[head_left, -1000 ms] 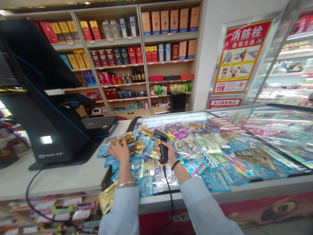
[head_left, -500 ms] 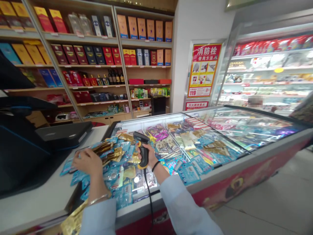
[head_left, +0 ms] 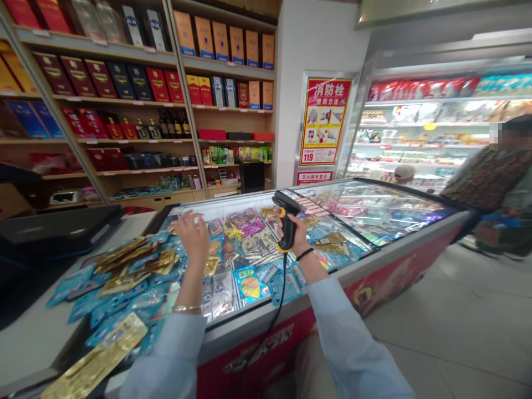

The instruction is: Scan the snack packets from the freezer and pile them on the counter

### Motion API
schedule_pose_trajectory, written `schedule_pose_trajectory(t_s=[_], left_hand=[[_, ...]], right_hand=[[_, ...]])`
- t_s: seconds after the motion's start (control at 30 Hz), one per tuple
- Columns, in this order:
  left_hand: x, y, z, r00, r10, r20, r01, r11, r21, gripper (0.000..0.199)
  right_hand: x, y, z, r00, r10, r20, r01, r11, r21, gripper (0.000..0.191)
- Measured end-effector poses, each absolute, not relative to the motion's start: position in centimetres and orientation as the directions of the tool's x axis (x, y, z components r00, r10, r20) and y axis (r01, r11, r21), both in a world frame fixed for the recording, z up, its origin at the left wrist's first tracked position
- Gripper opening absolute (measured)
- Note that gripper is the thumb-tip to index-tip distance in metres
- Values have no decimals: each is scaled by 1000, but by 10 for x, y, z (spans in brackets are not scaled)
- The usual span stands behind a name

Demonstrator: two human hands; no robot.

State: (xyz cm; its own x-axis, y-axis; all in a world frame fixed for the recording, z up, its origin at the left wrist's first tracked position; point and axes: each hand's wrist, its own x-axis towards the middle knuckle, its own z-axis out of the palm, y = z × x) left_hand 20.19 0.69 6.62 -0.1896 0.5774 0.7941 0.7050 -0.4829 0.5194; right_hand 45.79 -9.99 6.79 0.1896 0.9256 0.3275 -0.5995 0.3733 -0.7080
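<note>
My right hand (head_left: 300, 239) grips a black and yellow barcode scanner (head_left: 286, 231) by its handle, held above the chest freezer's glass top. A cable hangs from the scanner. My left hand (head_left: 192, 235) is raised over the freezer's left end with its fingers loosely bent and apart, and I see nothing in it. Below and left of it lies a heap of flat snack packets: gold packets (head_left: 133, 260) on top, blue packets (head_left: 77, 282) around and beneath. One long gold packet (head_left: 102, 354) lies nearest me.
The chest freezer (head_left: 353, 272) runs off to the right, with many packets visible inside. A white counter (head_left: 25, 352) with a black device (head_left: 62, 230) stands at left. Shelves of boxed goods line the back. Two people (head_left: 490, 166) are near the refrigerated display at right.
My left hand has lifted off the packet heap and moved right. My right hand has carried the scanner up and rightward. The view has turned right, bringing more of the people into sight.
</note>
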Motion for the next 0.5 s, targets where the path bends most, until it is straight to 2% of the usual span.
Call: schedule_pose_trajectory(t_s=[0.2,0.33,0.43,0.5], left_hand=[[337,-18,57,255,650,716,496,-724,480,28],[399,-31,31,590,656,470,404,-744,532,33],[432,-36,13,667,684,294,454,-686,568,36],[449,-36,4,653,717,245,498,-649,575,33]], right_hand=[[544,-135,46,389,870,303,-518,478,-709,28],[589,-154,19,497,833,244,-508,507,-697,29],[615,-160,1,563,800,206,-496,526,-691,27],[627,-160,-10,597,783,177,-492,531,-689,27]])
